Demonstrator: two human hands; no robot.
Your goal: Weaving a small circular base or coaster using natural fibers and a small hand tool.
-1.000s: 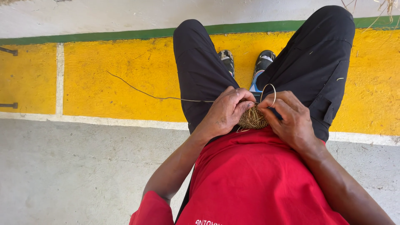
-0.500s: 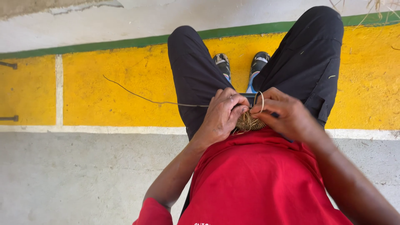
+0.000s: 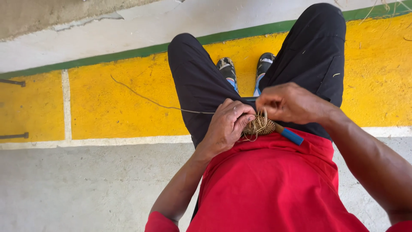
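I sit and look down at my lap. My left hand [image 3: 227,122] pinches a small coiled piece of tan woven fibre [image 3: 259,126] against my black trousers [image 3: 201,90]. My right hand [image 3: 292,103] is closed above the coil, gripping a thin fibre loop and a tool with a blue handle [image 3: 292,136] that sticks out toward my red shirt [image 3: 266,184]. A long loose strand [image 3: 146,99] trails from the coil out to the left over the yellow surface.
My two shoes [image 3: 244,68] rest between my knees on a yellow painted step [image 3: 116,107] with a green stripe [image 3: 128,52] along its far edge. Grey concrete [image 3: 86,184] lies at the lower left. Dark metal pins [image 3: 13,81] stick out at the far left.
My right hand has lifted up and to the right off the coil, baring the blue tool handle. The view has shifted slightly; the left hand keeps its hold on the coil.
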